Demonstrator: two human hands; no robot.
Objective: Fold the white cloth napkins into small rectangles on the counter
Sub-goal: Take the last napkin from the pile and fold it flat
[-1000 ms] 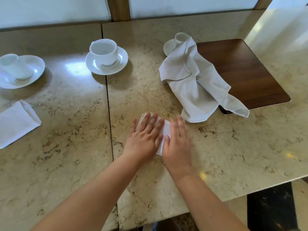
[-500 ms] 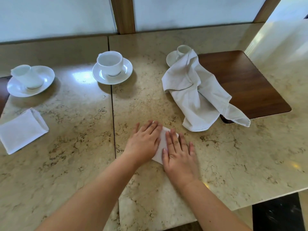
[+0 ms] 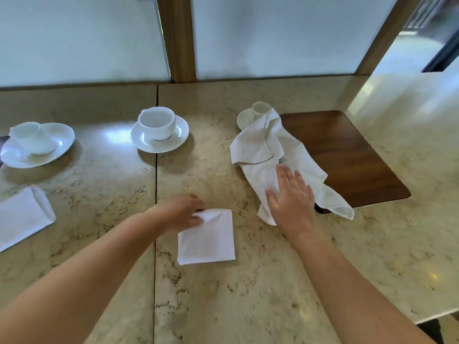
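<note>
White cloth, folded to a small rectangle (image 3: 206, 238), lies at centre frame on the marble tabletop (image 3: 248, 294), its upper-left corner pinched in the fingers of my left hand (image 3: 182, 214). My right hand (image 3: 291, 202), fingers spread and grasping nothing, lies over the lower end of the crumpled napkin (image 3: 270, 157). That napkin runs on a long diagonal from the upper-centre saucer down toward the right across the wooden board (image 3: 347, 155), so I judge the right hand nearer for the pick-up.
</note>
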